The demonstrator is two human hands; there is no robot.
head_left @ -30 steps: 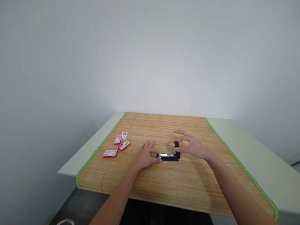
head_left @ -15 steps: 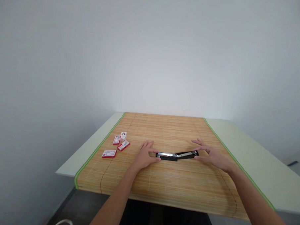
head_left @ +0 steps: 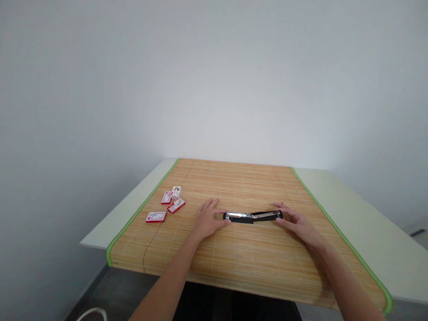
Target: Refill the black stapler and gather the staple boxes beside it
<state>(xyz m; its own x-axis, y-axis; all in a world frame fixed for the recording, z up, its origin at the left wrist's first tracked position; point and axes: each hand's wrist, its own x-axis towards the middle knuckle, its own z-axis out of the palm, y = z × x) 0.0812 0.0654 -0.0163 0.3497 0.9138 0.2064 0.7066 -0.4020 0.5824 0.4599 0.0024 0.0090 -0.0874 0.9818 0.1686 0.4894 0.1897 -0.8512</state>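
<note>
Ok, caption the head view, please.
Left hand and right hand hold an opened stapler on a slatted mat, small boxes at left.

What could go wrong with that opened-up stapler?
The black stapler has its top folded back nearly in line with its base, so pushing further might strain the hinge. The left hand has its thumb and a finger at one end, and the right hand is at the other, so a sudden snap could perhaps pinch fingertips.

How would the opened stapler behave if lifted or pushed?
The stapler would probably swing at its joint, where it bends. Either side of that looks stiff, with straight metal showing. It seems unlikely to roll, lying long and low on the mat.
</note>
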